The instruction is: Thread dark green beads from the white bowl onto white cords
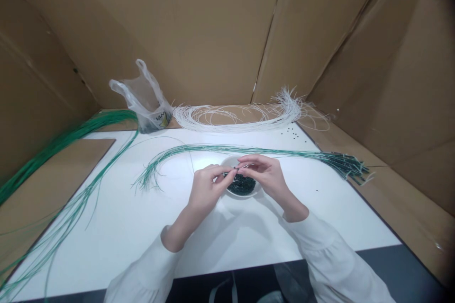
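Observation:
A white bowl (256, 191) holding small dark beads (242, 185) stands on the white board. Above its far half, my left hand (209, 187) and my right hand (266, 176) meet with thumbs and forefingers pinched together. Between the fingertips is a small dark piece (236, 169) on a thin strand, too small to make out well. Both hands are closed on it. Behind the bowl lies a bundle of green strands (213, 147), its right end dark with beads.
A plastic bag (149, 99) stands at the back left, beside coiled white strands (227, 125). More green strands (71, 132) run down the left side. Loose dark beads (294, 135) lie at the back right. Cardboard walls (213, 33) enclose the work area.

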{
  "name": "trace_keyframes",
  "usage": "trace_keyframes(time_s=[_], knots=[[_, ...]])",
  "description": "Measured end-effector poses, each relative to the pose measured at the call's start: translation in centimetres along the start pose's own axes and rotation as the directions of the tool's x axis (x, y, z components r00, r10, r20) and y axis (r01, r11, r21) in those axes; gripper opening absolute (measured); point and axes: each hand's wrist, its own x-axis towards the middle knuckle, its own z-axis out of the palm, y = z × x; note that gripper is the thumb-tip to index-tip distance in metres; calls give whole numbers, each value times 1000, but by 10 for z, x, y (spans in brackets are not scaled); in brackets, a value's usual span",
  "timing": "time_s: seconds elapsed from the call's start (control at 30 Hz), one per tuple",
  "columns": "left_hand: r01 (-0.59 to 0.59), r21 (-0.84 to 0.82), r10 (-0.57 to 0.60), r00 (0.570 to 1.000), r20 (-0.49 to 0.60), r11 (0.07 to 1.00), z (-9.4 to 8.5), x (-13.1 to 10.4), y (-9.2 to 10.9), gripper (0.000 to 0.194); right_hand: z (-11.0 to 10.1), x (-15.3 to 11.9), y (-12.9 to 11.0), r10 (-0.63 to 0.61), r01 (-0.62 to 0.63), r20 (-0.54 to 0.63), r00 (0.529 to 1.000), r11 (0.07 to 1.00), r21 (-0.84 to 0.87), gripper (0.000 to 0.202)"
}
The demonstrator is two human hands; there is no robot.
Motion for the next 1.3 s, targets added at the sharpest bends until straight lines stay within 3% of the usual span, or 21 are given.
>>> trace_keyframes(time_s=[0.2,0.6,0.7,0.87,1.03,1.3], knots=[[23,44,-25,999,37,999,-2,2,5,22,1,1,0,-16,16,-7,1000,997,-73,17],[188,-242,-187,982,29,952,-1,1,-5,8,1,1,1,-41,30,-63,997,987,-156,19],[226,-394,-204,974,97,891,0,4,-10,9,0,2,1,-48,38,-59,997,985,-167,20],[338,-632,-234,941,244,697,3,8,-12,20,-1,2,1,-40,38,-7,999,984,-176,22],[397,-689,-220,916,334,607,5,9,-12,30,2,0,3,-2,15,76,997,985,-170,20],[465,-730,-292,885,363,501,2,11,-6,19,0,3,6,34,-29,31,999,988,-149,18]])
